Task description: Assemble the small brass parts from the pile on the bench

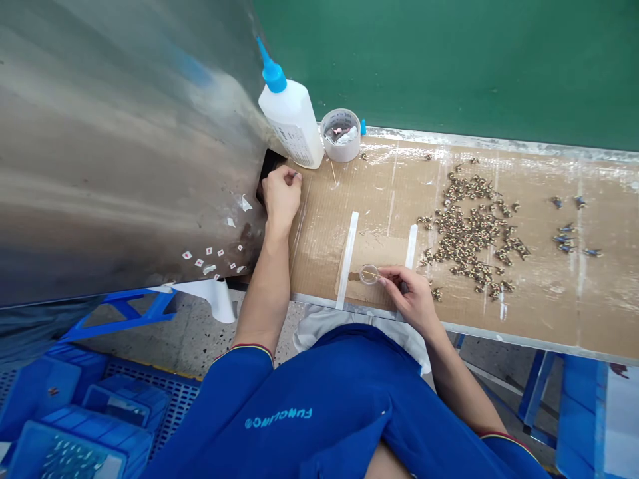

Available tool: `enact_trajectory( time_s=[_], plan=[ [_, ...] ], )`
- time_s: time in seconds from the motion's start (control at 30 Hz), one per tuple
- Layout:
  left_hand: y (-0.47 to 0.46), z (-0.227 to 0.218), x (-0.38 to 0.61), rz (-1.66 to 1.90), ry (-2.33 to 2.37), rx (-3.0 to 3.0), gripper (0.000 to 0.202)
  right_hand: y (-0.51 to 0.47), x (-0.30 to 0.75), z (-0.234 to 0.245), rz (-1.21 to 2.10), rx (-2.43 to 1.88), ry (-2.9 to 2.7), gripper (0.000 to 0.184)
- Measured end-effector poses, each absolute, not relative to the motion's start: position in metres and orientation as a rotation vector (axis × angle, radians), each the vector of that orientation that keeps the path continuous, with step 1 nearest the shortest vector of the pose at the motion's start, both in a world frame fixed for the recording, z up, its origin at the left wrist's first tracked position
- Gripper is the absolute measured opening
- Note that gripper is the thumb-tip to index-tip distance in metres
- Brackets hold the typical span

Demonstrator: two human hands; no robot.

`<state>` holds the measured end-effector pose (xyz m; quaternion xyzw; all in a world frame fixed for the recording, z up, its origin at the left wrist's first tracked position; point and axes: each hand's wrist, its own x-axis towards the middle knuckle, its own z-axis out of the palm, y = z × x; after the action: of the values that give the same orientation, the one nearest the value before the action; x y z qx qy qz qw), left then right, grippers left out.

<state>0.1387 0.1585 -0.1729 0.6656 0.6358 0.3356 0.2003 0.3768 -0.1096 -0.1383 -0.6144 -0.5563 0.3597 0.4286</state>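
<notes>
Looking at this head-cam shot, what's the R hand [407,296] doing?

— It's pinching a small clear ring [370,274] w/ a thin gold-coloured sliver across it. Grip's narrow, and the ring's hovering low over the cardboard-topped bench [549,313], between two white tape strips [348,259].

Ok, and the L hand [281,199]?

— It's curling up tight, w/ fingertips pressing near a dark gap at the edge of the steel sheet [100,146]. Can't tell if it's holding anything, the fingers are hiding that.

What's sitting around them?

— White squeeze bottle w/ blue nozzle [292,113] is standing just beyond the L hand, and a clear tub [340,135] w/ pink and silver scraps is sitting right beside it. Heap of small brass-and-dark parts [469,233] is lying just right of the R hand, w/ a few bluish ones [566,236] farther along. Small white paper bits [210,256] are sticking to the steel, and blue crates [74,426] are sitting down on the floor, lower left.
</notes>
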Motion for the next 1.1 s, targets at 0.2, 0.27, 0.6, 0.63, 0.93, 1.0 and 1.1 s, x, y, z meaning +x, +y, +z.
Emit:
enact_trajectory(
  time_s=[0.2,0.27,0.6,0.63,0.93,1.0,1.1],
  plan=[
    [0.152,-0.156,0.150,0.983,1.538,2.015,0.016,-0.110,0.376,-0.140,0.889,-1.544,-1.398,0.019],
    [0.144,-0.148,0.160,0.959,1.465,2.045,0.015,-0.109,0.376,-0.140,0.881,-1.543,-1.403,0.020],
    [0.102,-0.144,0.215,0.683,0.918,1.929,0.017,-0.106,0.375,-0.134,0.735,-1.424,-1.534,0.017],
    [0.099,-0.145,0.217,0.662,0.895,1.911,0.016,-0.105,0.374,-0.133,0.730,-1.438,-1.554,0.018],
    [0.093,-0.153,0.225,0.653,0.766,1.731,0.022,-0.089,0.371,-0.127,0.678,-1.454,-1.733,0.022],
    [0.092,-0.155,0.226,0.647,0.715,1.655,0.030,-0.089,0.374,-0.127,0.635,-1.482,-1.733,0.022],
    [0.088,-0.156,0.228,0.618,0.652,1.563,0.038,-0.091,0.380,-0.128,0.592,-1.461,-1.709,0.020]
  ],
)
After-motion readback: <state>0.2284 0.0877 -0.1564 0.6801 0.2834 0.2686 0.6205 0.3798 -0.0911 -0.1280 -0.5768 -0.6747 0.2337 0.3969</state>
